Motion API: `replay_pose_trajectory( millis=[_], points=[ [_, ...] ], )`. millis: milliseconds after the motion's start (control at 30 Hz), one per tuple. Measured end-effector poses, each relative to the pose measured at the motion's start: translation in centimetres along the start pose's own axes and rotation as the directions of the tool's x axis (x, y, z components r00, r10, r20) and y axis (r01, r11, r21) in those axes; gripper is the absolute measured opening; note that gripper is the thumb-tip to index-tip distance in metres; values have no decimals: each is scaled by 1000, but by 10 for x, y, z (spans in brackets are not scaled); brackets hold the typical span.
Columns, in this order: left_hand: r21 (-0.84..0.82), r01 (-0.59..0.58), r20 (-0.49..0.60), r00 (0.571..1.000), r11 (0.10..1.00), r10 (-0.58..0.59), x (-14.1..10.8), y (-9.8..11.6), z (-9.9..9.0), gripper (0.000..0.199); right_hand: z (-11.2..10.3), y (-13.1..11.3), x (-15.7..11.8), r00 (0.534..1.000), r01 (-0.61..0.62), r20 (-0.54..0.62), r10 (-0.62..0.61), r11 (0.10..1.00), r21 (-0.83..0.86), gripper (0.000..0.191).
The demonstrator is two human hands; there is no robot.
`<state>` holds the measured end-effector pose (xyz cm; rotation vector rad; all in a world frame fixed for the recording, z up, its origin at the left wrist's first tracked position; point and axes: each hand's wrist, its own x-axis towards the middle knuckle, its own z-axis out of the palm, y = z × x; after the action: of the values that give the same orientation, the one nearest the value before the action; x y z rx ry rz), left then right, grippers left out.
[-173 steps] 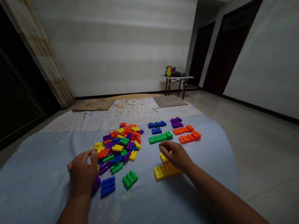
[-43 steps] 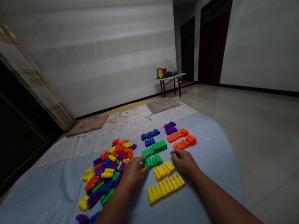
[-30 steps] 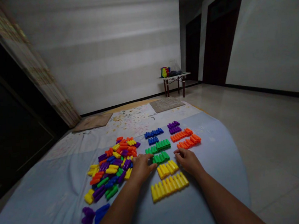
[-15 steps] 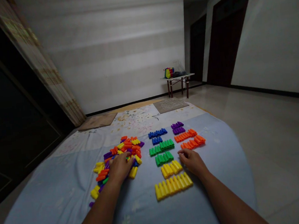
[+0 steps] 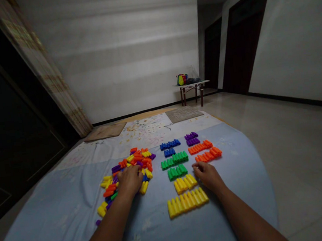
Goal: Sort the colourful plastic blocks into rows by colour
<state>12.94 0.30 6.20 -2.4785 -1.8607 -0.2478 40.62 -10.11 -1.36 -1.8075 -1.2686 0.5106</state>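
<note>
My left hand (image 5: 131, 180) reaches into a mixed pile of small plastic pegs (image 5: 137, 158) in orange, yellow, purple, blue and green. Its fingers curl down among them, and what they hold, if anything, is hidden. My right hand (image 5: 208, 173) rests on the cloth with fingers bent together and no peg visible in them. It is just right of the green pegs (image 5: 178, 172) and the shorter yellow row (image 5: 185, 183). A longer yellow row (image 5: 188, 202) lies closer to me. Farther off are blue rows (image 5: 170, 144), purple rows (image 5: 192, 141) and orange rows (image 5: 208, 154).
A pale blue cloth (image 5: 149, 229) covers the rounded table, with a floral cloth (image 5: 150, 129) beyond. Two flat mats, one brown (image 5: 106, 131) and one grey (image 5: 183, 114), lie at the far edge. A small table (image 5: 191, 83) by the wall carries a colourful bag (image 5: 182, 79).
My left hand has drawn its fingers in slightly among the pegs. My right hand and the sorted rows look the same, apart from a slight camera shift.
</note>
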Motion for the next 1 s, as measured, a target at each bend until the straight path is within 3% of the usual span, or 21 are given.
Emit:
replay_pose_trajectory(
  millis=[167, 333, 600, 1000],
  points=[
    [-22, -33, -72, 997, 999, 31, 17, 22, 12, 42, 2, 2, 1, 1000, 13, -7, -13, 1000, 7, 27],
    [-25, -99, -38, 994, 995, 98, 30, 29, 17, 38, 2, 3, 2, 1000, 10, -3, -10, 1000, 13, 26],
    [-59, -63, -25, 998, 996, 62, 19, 11, 14, 34, 0, -2, 1, 1000, 7, 1, -7, 1000, 13, 26],
    [-120, -10, -177, 984, 993, -11, -18, -26, 2, 31, 0, -1, 0, 1000, 9, 14, -9, 1000, -2, 26]
  ],
)
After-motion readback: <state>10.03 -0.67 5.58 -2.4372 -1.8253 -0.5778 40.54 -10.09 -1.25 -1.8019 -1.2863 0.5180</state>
